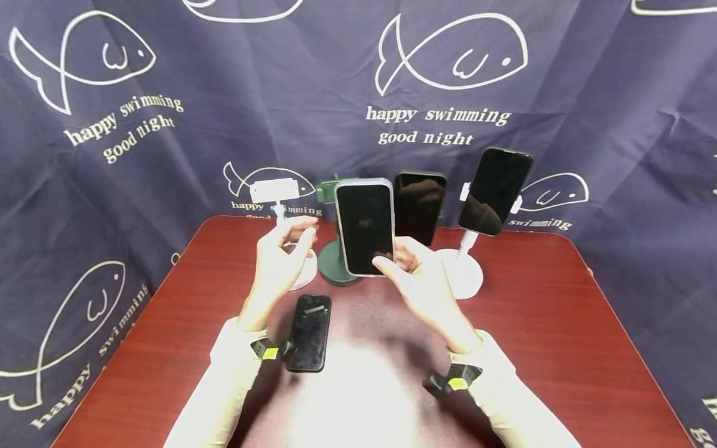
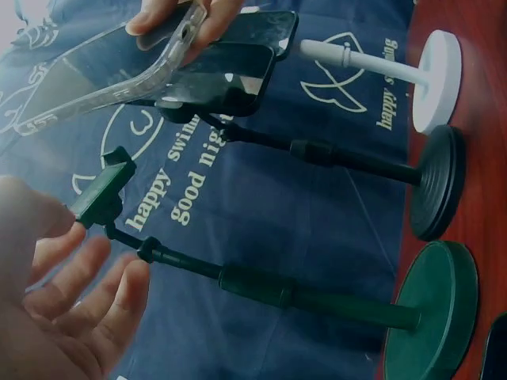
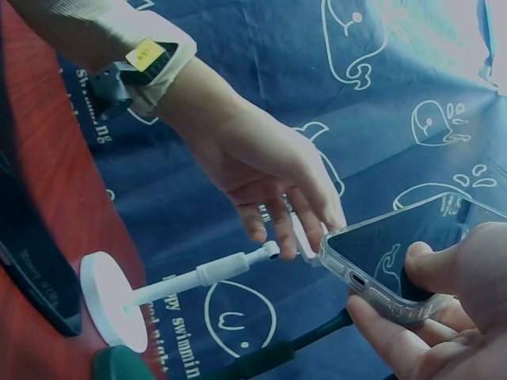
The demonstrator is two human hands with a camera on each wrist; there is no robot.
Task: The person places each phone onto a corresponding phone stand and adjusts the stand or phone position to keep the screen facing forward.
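My right hand (image 1: 426, 286) grips a phone in a clear case (image 1: 365, 224) by its lower right corner, thumb on the dark screen and fingers behind. The phone is held upright above the table, overlapping the green phone stand (image 1: 336, 264) in the head view. My left hand (image 1: 284, 255) is raised to the left of that phone, fingers loosely bent and holding nothing. In the left wrist view, its fingers are close to the green stand's clamp (image 2: 103, 194), which has no phone in it.
A white stand (image 1: 274, 190) with a bare clamp rises behind my left hand. To the right, one phone (image 1: 421, 208) sits on a black stand (image 2: 356, 162), another (image 1: 495, 191) on a white stand (image 1: 462, 277). A black phone (image 1: 309, 336) lies on the red table (image 1: 560, 323), near my left wrist.
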